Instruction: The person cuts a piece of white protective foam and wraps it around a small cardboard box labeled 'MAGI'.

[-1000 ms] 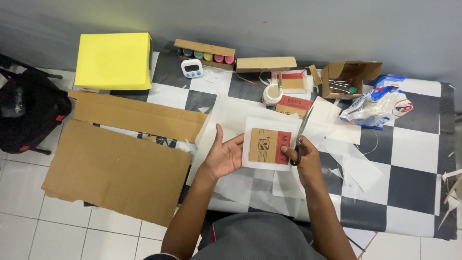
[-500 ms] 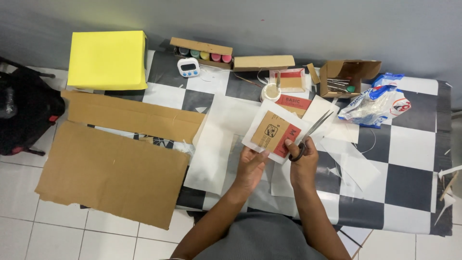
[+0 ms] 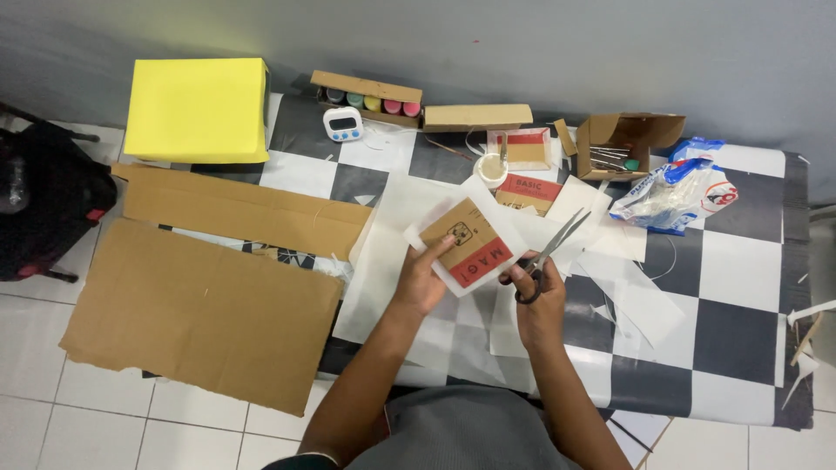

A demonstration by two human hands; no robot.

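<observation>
My left hand [image 3: 424,280] holds a small brown and red card backed by white paper [image 3: 468,245], lifted and tilted above the checkered table [image 3: 740,261]. My right hand [image 3: 538,300] grips a pair of scissors [image 3: 550,251] by the black handles, the blades pointing up and to the right, beside the card's right edge. White paper sheets [image 3: 396,252] lie on the table under both hands.
Two large cardboard sheets [image 3: 200,305] hang over the table's left side. At the back stand a yellow box [image 3: 198,110], a small timer [image 3: 343,124], a box of paint pots [image 3: 366,96], an open carton [image 3: 623,144] and a plastic bag [image 3: 675,196]. A black bag [image 3: 39,209] sits on the floor at left.
My left hand has closed on the card, lifted it off the table and turned it. My right hand with the scissors has shifted slightly alongside it.
</observation>
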